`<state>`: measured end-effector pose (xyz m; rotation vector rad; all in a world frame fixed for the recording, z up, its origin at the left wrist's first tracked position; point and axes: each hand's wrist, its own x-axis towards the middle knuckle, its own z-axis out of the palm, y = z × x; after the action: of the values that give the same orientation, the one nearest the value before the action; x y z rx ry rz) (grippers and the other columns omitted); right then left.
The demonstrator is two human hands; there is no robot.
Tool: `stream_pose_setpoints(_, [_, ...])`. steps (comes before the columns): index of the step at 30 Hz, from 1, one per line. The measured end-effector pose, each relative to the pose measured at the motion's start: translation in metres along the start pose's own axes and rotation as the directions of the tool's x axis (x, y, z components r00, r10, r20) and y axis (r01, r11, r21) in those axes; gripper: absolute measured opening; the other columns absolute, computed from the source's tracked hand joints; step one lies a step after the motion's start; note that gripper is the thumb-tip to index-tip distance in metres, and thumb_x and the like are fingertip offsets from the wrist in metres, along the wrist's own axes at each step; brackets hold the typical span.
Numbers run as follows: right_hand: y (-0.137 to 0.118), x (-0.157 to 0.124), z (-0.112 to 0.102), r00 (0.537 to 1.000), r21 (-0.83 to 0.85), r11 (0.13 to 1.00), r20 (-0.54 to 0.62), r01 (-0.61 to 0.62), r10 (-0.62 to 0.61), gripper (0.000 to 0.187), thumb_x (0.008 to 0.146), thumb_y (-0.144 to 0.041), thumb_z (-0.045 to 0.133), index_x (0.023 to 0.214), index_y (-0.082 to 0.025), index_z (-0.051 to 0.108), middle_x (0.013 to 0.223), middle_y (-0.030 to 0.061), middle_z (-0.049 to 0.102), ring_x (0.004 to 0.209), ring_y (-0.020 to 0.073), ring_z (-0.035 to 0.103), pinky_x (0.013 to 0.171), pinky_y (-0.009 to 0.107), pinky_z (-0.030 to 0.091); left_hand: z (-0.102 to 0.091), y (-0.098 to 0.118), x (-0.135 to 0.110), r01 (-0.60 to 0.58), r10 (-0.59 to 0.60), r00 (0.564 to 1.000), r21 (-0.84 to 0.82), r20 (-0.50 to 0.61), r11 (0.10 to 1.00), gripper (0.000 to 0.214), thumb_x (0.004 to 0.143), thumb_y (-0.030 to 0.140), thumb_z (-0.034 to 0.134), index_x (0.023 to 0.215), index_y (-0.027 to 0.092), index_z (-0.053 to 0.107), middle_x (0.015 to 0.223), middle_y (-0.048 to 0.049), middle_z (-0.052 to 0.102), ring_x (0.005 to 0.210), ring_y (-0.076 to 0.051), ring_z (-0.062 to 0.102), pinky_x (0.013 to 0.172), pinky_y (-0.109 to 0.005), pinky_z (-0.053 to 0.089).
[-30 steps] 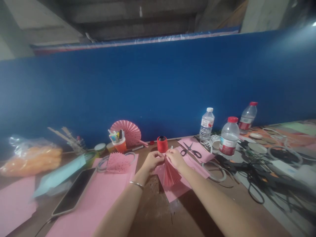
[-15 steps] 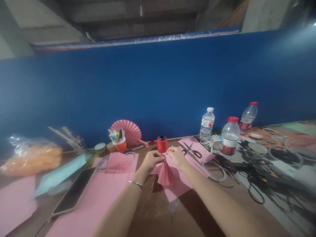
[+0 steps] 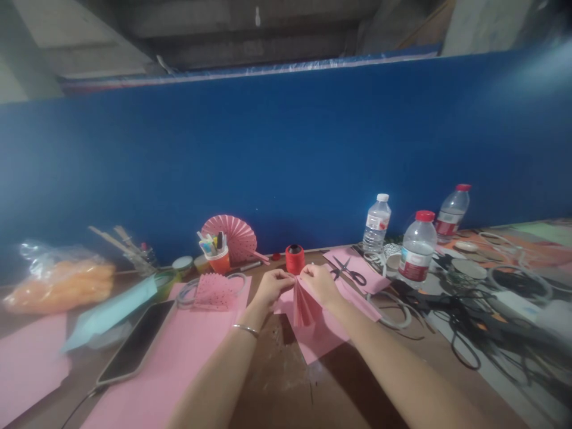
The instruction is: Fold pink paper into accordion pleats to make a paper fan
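Observation:
My left hand [image 3: 273,287] and my right hand [image 3: 320,283] both pinch the top end of a pleated pink paper fan [image 3: 302,307], which spreads downward between them above a pink sheet [image 3: 322,336] on the brown table [image 3: 286,387]. A red thread spool [image 3: 295,260] stands just behind my fingers. A bracelet circles my left wrist.
A phone [image 3: 136,348] lies on a large pink sheet [image 3: 179,363] at left, beside a perforated pink pleated piece [image 3: 213,292]. An orange pen cup [image 3: 218,259] and finished fan [image 3: 235,235] stand behind. Scissors [image 3: 348,273], three water bottles [image 3: 415,250] and tangled cables [image 3: 482,322] fill the right.
The pleated fan has swung and closed up a little between my fingers. Both hands stay pinched at its top, shifted slightly away from me.

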<state>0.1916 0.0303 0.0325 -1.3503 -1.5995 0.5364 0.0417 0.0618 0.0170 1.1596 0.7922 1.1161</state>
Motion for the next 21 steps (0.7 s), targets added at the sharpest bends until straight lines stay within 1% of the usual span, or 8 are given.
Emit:
stream_pose_setpoints(6, [-0.006,-0.003,-0.003,0.999,-0.033,0.998,-0.004,0.044,-0.044,0.02,0.073,-0.025,0.043,0.058,-0.018,0.053,0.055,-0.0002,0.055,0.054,0.0137,0.047,0.048,0.022,0.027,-0.002,0.0,0.001,-0.029,0.029,0.999,-0.032,-0.023,0.999,0.018,0.051,0.015,0.075,0.056,0.012,0.058,0.073,-0.0052,0.066,0.072,-0.016,0.062,0.077,-0.032,0.047])
stream_pose_setpoints(15, [-0.012,-0.004,-0.004,0.996,-0.059,0.995,-0.023,0.079,-0.081,0.021,0.076,-0.025,0.041,0.062,-0.019,0.055,0.058,0.0001,0.058,0.055,0.014,0.05,0.05,0.022,0.028,-0.001,-0.001,0.002,-0.076,0.076,0.996,-0.009,-0.042,0.997,0.017,0.048,0.014,0.075,0.056,0.01,0.06,0.074,-0.0068,0.066,0.069,-0.016,0.061,0.074,-0.032,0.048])
stream_pose_setpoints(18, [-0.012,-0.004,-0.004,0.996,-0.079,0.993,-0.015,0.089,-0.09,0.021,0.076,-0.024,0.042,0.061,-0.019,0.055,0.056,-0.0005,0.057,0.053,0.0137,0.049,0.049,0.023,0.027,-0.001,-0.001,0.003,-0.091,0.089,0.994,-0.026,-0.07,0.996,0.018,0.048,0.014,0.076,0.056,0.01,0.06,0.075,-0.007,0.066,0.07,-0.017,0.061,0.074,-0.032,0.048])
stream_pose_setpoints(21, [-0.012,-0.004,-0.003,0.996,-0.103,0.99,-0.009,0.091,-0.093,0.022,0.077,-0.024,0.042,0.059,-0.019,0.054,0.055,-0.0006,0.056,0.052,0.0136,0.048,0.048,0.023,0.026,-0.001,0.0,0.004,-0.114,0.106,0.987,-0.062,-0.12,0.992,0.018,0.049,0.016,0.075,0.056,0.011,0.059,0.072,-0.0056,0.065,0.067,-0.015,0.061,0.072,-0.031,0.048])
